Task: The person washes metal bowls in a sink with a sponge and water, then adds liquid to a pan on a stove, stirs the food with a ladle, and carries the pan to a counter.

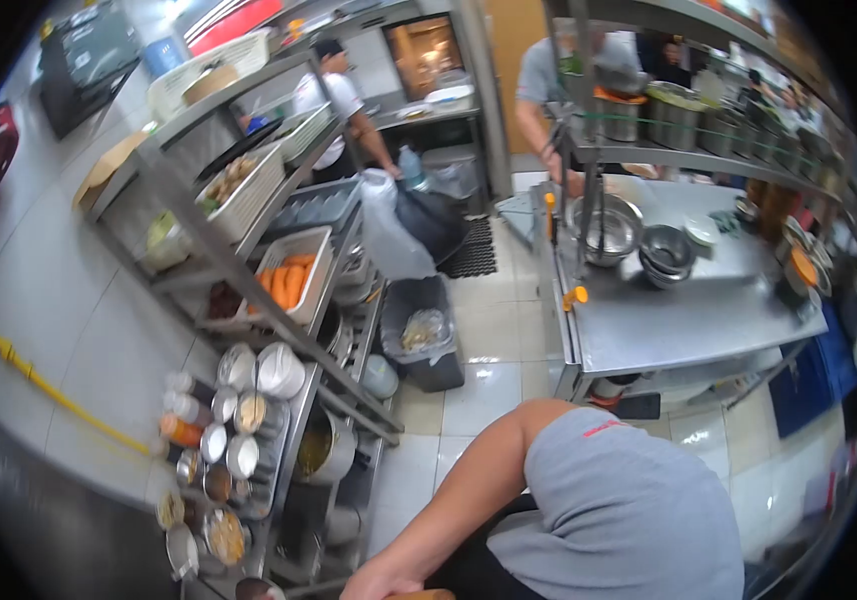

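My right arm, in a grey sleeve, reaches down and left across the bottom of the view. My right hand (386,584) is at the bottom edge, its fingers largely cut off. It appears closed at a tan, rounded object (427,595), of which only a small part shows. My left hand is out of view. Left of my right hand, the lower shelf of a metal rack holds several open tubs, including a white tub (281,370) and a container of yellowish food (225,535). A large pot (326,447) stands beside them.
A carrot basket (321,250) sits higher on the rack. Beyond it, a person (334,100) stands near a black bag (431,222) and grey bin (419,370). Another person (546,85) works behind the steel table (649,330), which holds metal bowls (667,250).
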The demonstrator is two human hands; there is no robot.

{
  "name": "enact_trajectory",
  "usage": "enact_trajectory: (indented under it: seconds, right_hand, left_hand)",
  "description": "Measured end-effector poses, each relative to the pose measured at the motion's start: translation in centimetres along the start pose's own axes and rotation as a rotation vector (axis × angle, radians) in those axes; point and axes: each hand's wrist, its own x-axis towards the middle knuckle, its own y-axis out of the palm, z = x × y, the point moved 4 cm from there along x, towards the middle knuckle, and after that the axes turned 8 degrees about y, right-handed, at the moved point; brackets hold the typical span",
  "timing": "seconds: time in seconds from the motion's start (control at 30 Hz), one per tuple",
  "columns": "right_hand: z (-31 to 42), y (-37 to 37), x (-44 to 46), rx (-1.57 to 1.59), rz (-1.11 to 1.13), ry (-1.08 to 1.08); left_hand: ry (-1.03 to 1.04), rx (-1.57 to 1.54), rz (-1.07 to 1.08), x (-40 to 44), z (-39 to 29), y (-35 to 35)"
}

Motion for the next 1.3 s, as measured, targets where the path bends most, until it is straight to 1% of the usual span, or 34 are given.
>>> enact_trajectory:
  seconds: [0.03, 0.07, 0.1, 0.13, 0.17, 0.2, 0.23, 0.27, 0.3, 0.33, 0.37, 0.4, 0.43, 0.47, 0.5, 0.53, 0.57, 0.63, 0.67, 0.73, 0.77, 0.83, 0.87, 0.9, 0.97, 1.0, 1.07, 1.1, 1.17, 1.2, 1.23, 1.27, 1.3]
  right_hand:
    - [-1.1, 0.2, -1.0, -0.063, -0.037, 0.021]
    - [-3.0, -1.2, -0.2, -0.152, -0.015, 0.039]
    - [-3.7, 0.8, -1.7, -0.043, -0.099, 0.147]
    - [-4.2, 2.9, -4.2, 0.050, -0.179, 0.272]
    - [-5.2, 3.3, -5.2, 0.078, -0.188, 0.293]
    - [-6.2, 3.4, -6.0, 0.099, -0.188, 0.334]
    - [-6.6, 3.9, -6.9, 0.069, -0.134, 0.318]
    - [-7.4, 3.9, -7.7, 0.082, -0.244, 0.412]
    - [-8.6, 3.6, -8.0, 0.157, -0.235, 0.476]
    - [-8.6, 4.3, -8.5, 0.131, -0.273, 0.585]
    - [-8.3, 5.3, -9.1, 0.064, -0.426, 0.666]
    - [-8.5, 5.8, -9.5, 0.054, -0.397, 0.709]
    - [-8.5, 6.4, -9.7, -0.014, -0.422, 0.779]
    - [-9.0, 7.5, -9.6, -0.036, -0.424, 0.811]
    - [-9.2, 8.3, -9.4, -0.125, -0.435, 0.846]
    - [-9.9, 8.4, -9.4, -0.165, -0.377, 0.891]
    - [-10.8, 8.8, -9.4, -0.230, -0.311, 0.978]
    - [-12.2, 9.8, -8.7, -0.272, -0.293, 1.010]
    - [-13.1, 10.3, -8.4, -0.307, -0.263, 1.054]
    - [-14.7, 12.2, -7.9, -0.272, -0.250, 1.072]
    - [-15.3, 13.2, -7.7, -0.298, -0.228, 1.097]
    - [-17.3, 15.8, -7.7, -0.363, -0.167, 1.165]
    - [-18.4, 16.7, -7.6, -0.379, -0.138, 1.155]
    - [-19.4, 18.0, -7.6, -0.398, -0.117, 1.173]
    - [-21.3, 20.8, -7.3, -0.398, -0.082, 1.223]
    - [-22.5, 21.9, -7.1, -0.417, -0.065, 1.231]
    - [-25.5, 24.4, -6.6, -0.388, 0.072, 1.336]
    - [-26.9, 25.5, -6.2, -0.402, 0.088, 1.339]
    - [-29.9, 27.8, -5.9, -0.479, 0.199, 1.406]
    - [-31.2, 29.2, -5.7, -0.503, 0.206, 1.417]
    - [-32.5, 30.3, -5.0, -0.509, 0.211, 1.420]
    - [-34.1, 31.3, -4.4, -0.486, 0.235, 1.475]
    - [-35.6, 32.2, -3.9, -0.462, 0.257, 1.529]
  left_hand:
    - [-0.124, -0.126, -0.082, -0.9, 1.2, 3.0]
    - [-0.138, -0.134, -0.082, -2.2, 1.1, 5.6]
    - [-0.100, -0.080, -0.091, -3.1, -1.2, 6.3]
    - [-0.213, -0.077, -0.118, -4.4, -3.8, 6.7]
    - [-0.247, -0.081, -0.146, -5.7, -6.3, 7.2]
    - [-0.345, -0.040, 0.059, -6.7, -7.2, 8.9]
    - [-0.355, 0.015, -0.084, -7.5, -11.4, 6.9]
    - [-0.532, -0.145, -0.124, -9.0, -12.4, 8.1]
    - [-0.512, -0.069, -0.296, -10.6, -12.8, 10.4]
    - [-0.648, -0.244, -0.221, -11.8, -14.0, 10.7]
    - [-0.686, -0.222, -0.173, -13.0, -14.6, 12.4]
    - [-0.707, -0.132, -0.237, -13.8, -14.6, 15.8]
    - [-0.679, 0.157, -0.135, -14.1, -16.0, 17.1]
    - [-0.834, -0.220, -0.193, -15.9, -17.1, 18.7]
    - [-0.884, -0.308, -0.165, -17.8, -21.7, 12.9]
    - [-1.110, -0.291, -0.477, -20.2, -25.1, 12.4]
    - [-1.010, -0.478, -0.283, -21.3, -24.9, 14.1]
    - [-1.195, -0.616, -0.390, -25.6, -29.2, 13.3]
    - [-1.251, -0.627, -0.414, -27.6, -30.5, 14.5]
    - [-1.278, -0.466, -0.289, -31.0, -33.0, 16.7]
    - [-1.317, -0.470, -0.304, -32.7, -34.8, 17.0]
    - [-1.428, 0.034, -0.348, -36.8, -39.7, 16.5]
    - [-1.501, 0.031, -0.259, -38.7, -41.7, 16.6]
    - [-1.533, 0.032, -0.260, -40.8, -43.5, 16.5]
    - [-1.612, -0.111, -0.098, -44.5, -46.8, 16.8]
    - [-1.637, -0.107, -0.104, -46.1, -48.5, 16.6]
    - [-1.809, -0.336, -0.235, -49.4, -53.0, 15.5]
    - [-1.827, -0.327, -0.241, -50.9, -54.5, 16.1]
    - [-1.899, -0.312, -0.365, -53.9, -57.3, 17.6]
    - [-1.908, -0.309, -0.370, -55.4, -58.4, 17.9]
    - [-1.947, -0.340, -0.449, -57.4, -59.5, 17.8]
    - [-1.984, -0.374, -0.529, -59.4, -60.6, 18.1]
    - [-2.016, -0.283, -0.577, -61.4, -61.6, 18.5]
